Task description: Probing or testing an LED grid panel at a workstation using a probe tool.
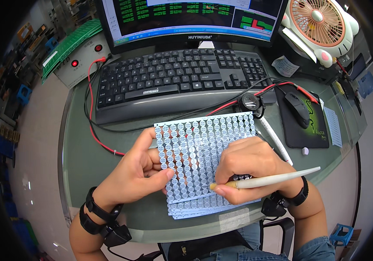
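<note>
A stack of pale blue panels (199,143), each a grid of small round circuit boards, lies on the glass desk (82,152) in front of me. My left hand (140,172) pinches the top panel's left edge between thumb and fingers. My right hand (247,167) rests on the panel's right part and grips a white pen-shaped tool (273,178). The tool's tan tip touches the panel near its lower middle.
A black keyboard (177,78) and a monitor (190,19) stand behind the panels. To the right lie a black mouse (297,108) on a pad, a small round magnifier (250,102) and a white pen (273,139). A desk fan (321,21) sits far right. Red and black wires (95,130) cross the left side.
</note>
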Available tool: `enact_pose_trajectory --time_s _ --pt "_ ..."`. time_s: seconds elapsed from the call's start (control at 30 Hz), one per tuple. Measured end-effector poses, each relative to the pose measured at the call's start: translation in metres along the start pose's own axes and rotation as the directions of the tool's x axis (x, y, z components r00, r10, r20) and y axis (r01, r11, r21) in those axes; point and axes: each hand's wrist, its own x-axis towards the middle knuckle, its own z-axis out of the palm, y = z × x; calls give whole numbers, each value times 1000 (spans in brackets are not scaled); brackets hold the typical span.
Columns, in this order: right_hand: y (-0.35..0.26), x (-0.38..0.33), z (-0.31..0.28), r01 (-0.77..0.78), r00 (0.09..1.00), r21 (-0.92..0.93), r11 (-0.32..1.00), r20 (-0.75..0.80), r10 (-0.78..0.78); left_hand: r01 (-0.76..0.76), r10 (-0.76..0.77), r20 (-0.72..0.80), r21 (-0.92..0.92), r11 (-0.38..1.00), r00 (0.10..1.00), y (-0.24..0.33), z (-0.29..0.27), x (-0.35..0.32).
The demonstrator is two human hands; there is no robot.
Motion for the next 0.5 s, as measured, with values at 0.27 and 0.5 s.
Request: enact_pose_trajectory --time_s 0.27,0.5 --pt "-5 -2 -4 -19 997 43 999 80 15 -3 3 -9 -30 1000 1000 0 0 1" --pt "-2 3 -25 -28 950 -241 970 -309 -49 -38 39 -22 50 998 999 1 2 -1"
